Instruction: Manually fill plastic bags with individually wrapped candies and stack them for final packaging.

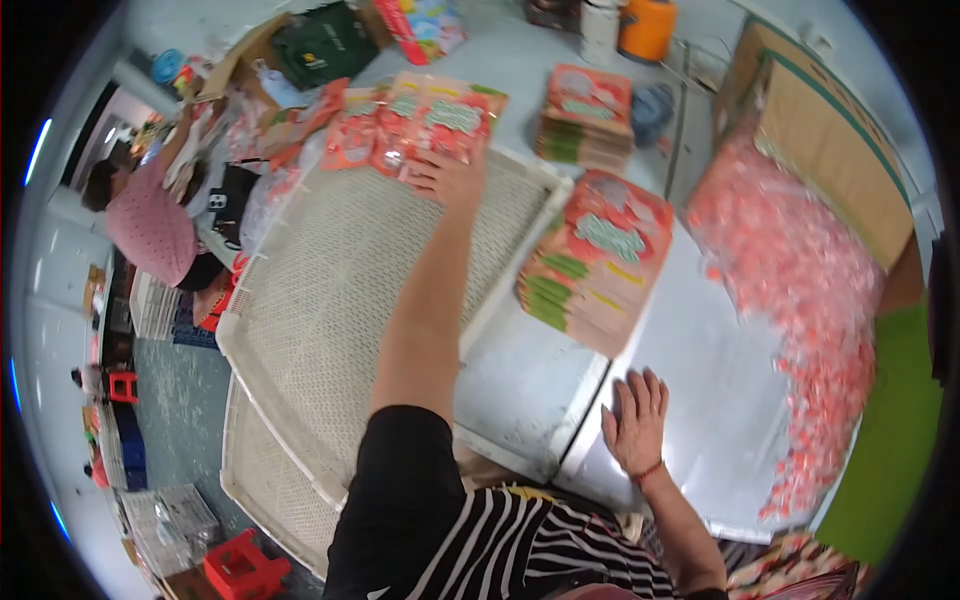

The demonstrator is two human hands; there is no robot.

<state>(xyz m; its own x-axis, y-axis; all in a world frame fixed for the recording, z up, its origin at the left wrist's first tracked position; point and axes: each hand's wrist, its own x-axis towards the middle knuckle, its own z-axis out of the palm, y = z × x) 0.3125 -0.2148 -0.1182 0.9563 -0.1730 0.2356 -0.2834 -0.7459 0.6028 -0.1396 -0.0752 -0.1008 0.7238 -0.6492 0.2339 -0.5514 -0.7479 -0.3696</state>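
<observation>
My left hand (445, 178) is stretched far forward, fingers extended over the lower edge of a red and tan printed pouch (450, 125). That pouch lies in a row with other filled-looking pouches (350, 135) at the far end of a white perforated tray (340, 230). The hand's thumb is hidden. My right hand (636, 425), with a red cord at the wrist, rests palm down on the metal table (700, 370), fingers apart and nothing in them. Just beyond it, a fanned stack of flat pouches (605, 255) lies on the table.
A big heap of small red-and-clear wrapped pieces (790, 260) spills from a cardboard box (840, 150) on the right. Another pouch stack (585, 115) stands farther back, near an orange container (647, 28). At left, a person in pink (150, 225) works; a red stool (245, 567) stands below.
</observation>
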